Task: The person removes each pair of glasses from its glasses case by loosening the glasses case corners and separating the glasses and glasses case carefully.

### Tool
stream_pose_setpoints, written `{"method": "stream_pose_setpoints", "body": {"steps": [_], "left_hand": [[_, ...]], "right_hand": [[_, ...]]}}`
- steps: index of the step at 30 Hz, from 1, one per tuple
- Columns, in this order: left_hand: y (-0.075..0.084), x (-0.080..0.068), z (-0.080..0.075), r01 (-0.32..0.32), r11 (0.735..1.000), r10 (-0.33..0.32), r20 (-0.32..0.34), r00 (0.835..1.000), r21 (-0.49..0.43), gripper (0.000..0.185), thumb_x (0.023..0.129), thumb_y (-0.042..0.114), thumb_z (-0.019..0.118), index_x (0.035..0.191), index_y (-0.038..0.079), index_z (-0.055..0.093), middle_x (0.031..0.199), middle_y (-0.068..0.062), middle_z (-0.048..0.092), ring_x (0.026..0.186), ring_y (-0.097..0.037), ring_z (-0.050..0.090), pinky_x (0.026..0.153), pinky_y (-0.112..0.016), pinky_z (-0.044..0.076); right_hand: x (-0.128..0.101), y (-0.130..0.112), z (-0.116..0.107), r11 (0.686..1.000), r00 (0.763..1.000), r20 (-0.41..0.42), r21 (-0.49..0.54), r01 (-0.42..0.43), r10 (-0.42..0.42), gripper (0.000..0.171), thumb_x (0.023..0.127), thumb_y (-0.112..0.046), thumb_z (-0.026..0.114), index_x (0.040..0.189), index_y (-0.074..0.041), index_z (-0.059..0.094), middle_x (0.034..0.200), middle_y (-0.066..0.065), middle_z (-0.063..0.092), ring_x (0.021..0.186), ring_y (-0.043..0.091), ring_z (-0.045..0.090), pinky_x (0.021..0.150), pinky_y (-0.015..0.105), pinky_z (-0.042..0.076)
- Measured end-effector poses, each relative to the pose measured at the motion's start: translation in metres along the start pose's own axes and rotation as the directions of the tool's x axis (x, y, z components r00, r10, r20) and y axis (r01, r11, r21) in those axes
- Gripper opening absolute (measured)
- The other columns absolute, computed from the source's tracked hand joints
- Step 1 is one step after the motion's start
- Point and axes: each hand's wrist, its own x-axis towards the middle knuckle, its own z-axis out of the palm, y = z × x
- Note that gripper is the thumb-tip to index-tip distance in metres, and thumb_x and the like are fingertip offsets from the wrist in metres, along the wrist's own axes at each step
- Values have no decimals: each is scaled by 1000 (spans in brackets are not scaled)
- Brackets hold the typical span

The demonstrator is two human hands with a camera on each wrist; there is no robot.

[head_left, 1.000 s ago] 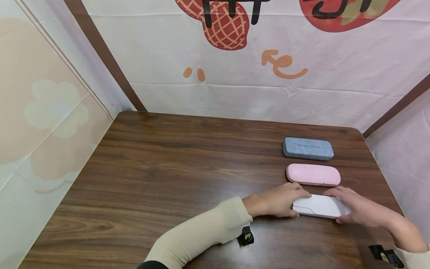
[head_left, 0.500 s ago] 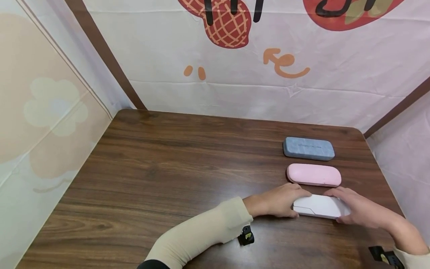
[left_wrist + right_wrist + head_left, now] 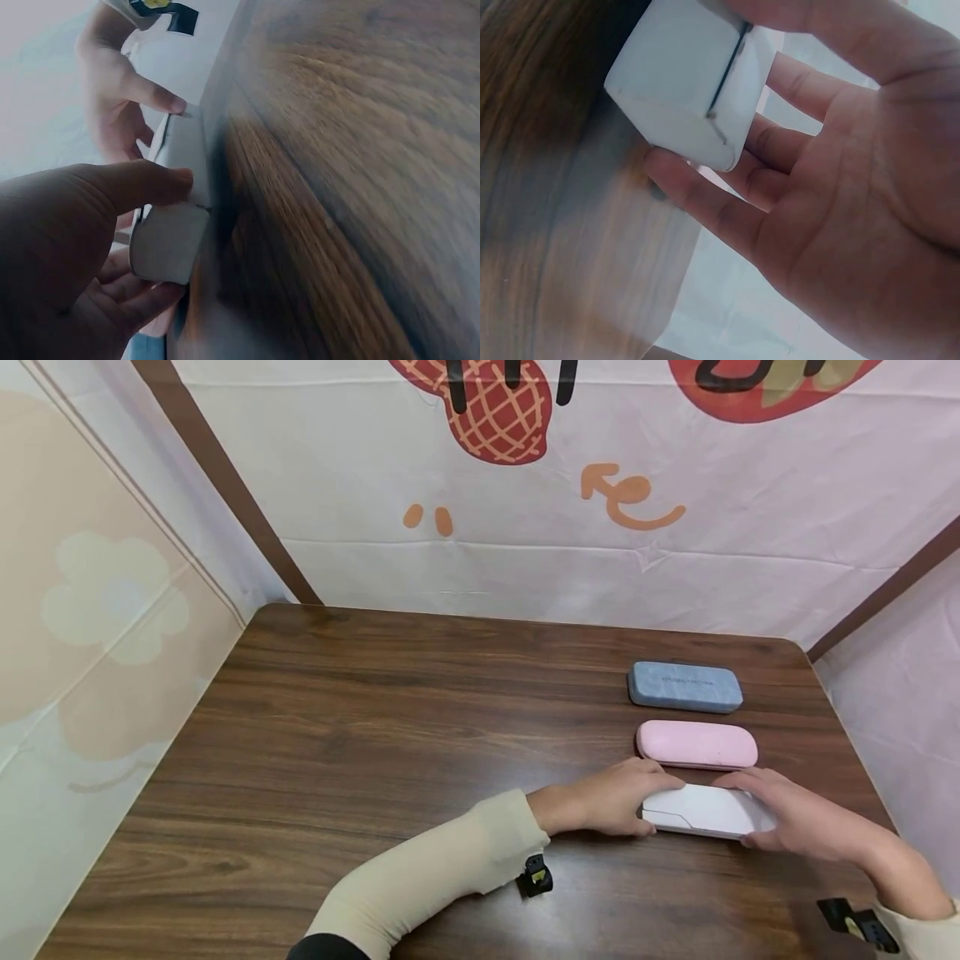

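A white glasses case (image 3: 708, 810) lies lengthwise at the right of the table, closed, with a thin seam near its left end. My left hand (image 3: 618, 797) grips its left end, thumb on the near side and fingers round the far side. At the right end my right hand (image 3: 810, 818) holds it the same way. The left wrist view shows the white case (image 3: 169, 244) between thumb and fingers. In the right wrist view, fingertips reach round the end of the white case (image 3: 675, 82). Whether it is fully flat on the table I cannot tell.
Just behind is a pink glasses case (image 3: 697, 744), parallel to the white one. A blue glasses case (image 3: 685, 687) sits farther back. The brown wooden table (image 3: 375, 718) ends at a printed cloth backdrop (image 3: 480, 568).
Both hands and the white case have shifted slightly left relative to the pink case. The head view has also moved a little. The grip looks the same.
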Motion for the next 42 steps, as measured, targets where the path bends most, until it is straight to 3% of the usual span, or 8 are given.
{"method": "stream_pose_setpoints", "body": {"steps": [9, 15, 23, 31, 42], "left_hand": [[-7, -17, -17, -24, 999, 24, 4, 1000, -29, 67, 91, 23, 78, 151, 12, 49, 142, -4, 55, 129, -13, 48, 108, -18, 32], [-13, -28, -30, -46, 998, 45, -27, 999, -37, 67, 90, 20, 78, 150, 9, 50, 140, -6, 57, 129, -15, 49, 108, -19, 33], [-23, -45, -49, -23, 992, 16, -58, 998, -123, 67, 89, 13, 77, 150, 8, 49, 140, -9, 56, 129, -19, 49, 108, -22, 35], [-39, -62, -62, -20, 988, 6, -87, 996, -151, 65, 90, 11, 76, 149, 7, 50, 140, -11, 55, 129, -23, 49, 108, -28, 38], [-62, -89, -78, 29, 975, -55, -113, 992, -221, 63, 91, 8, 75, 150, 9, 51, 146, -11, 52, 133, -26, 49, 109, -39, 41]], "right_hand": [[5, -15, -5, 998, 996, -69, -31, 56, -58, 63, 75, -24, 91, 132, -19, 62, 125, 0, 59, 110, 18, 52, 82, 32, 47], [11, -31, -16, 993, 991, -89, -70, 91, -97, 64, 77, -27, 90, 135, -19, 62, 123, -4, 62, 110, 17, 54, 84, 35, 47], [22, -48, -25, 987, 978, -143, -88, 137, -149, 64, 79, -27, 89, 137, -18, 62, 121, -5, 63, 106, 13, 54, 81, 34, 48], [39, -60, -25, 978, 954, -222, -103, 183, -202, 62, 78, -23, 89, 134, -13, 64, 122, -4, 66, 112, 18, 57, 85, 39, 49], [64, -75, -24, 980, 940, -279, -85, 180, -197, 68, 80, -25, 88, 140, -6, 59, 131, 10, 65, 119, 28, 60, 92, 49, 50]]}}
